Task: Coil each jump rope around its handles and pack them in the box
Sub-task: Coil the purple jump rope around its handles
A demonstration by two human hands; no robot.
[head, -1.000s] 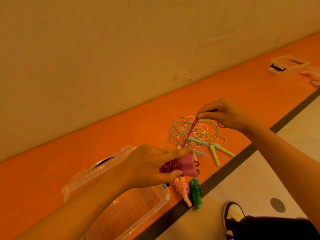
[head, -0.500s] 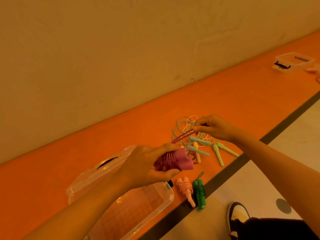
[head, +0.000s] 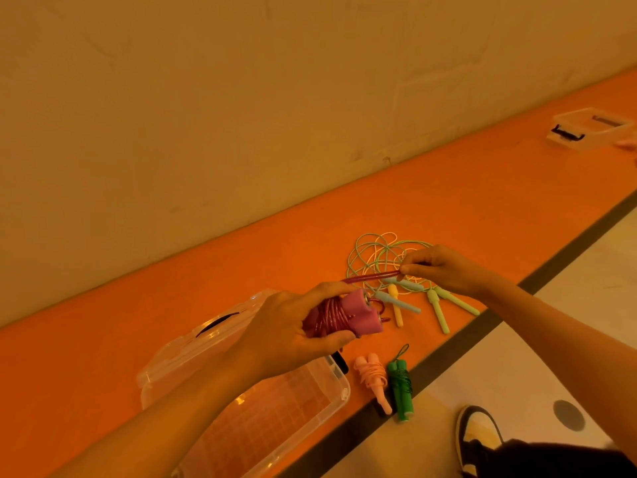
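Note:
My left hand (head: 289, 334) grips the two pink handles (head: 358, 315) of a jump rope, with dark red cord wound around them. A short doubled end of that cord (head: 374, 277) stretches right to my right hand (head: 441, 269), which pinches its tip. Below my left hand stands the open clear plastic box (head: 331, 405), its lid (head: 210, 331) lying behind it. Beside the box lie a coiled light-pink rope (head: 374, 381) and a coiled green rope (head: 401, 388). Several loose pastel ropes (head: 375, 257) with blue, yellow and green handles (head: 437, 310) lie tangled under my right hand.
Everything sits on a long orange surface (head: 482, 201) against a beige wall. A dark strip (head: 568, 250) marks its front edge, with pale floor below. A second clear box (head: 589, 129) stands far right. My shoe (head: 479, 432) shows at the bottom right.
My right hand has come down and left toward the handles as the free cord grew shorter. My left hand has turned the pink handles so their ends face right.

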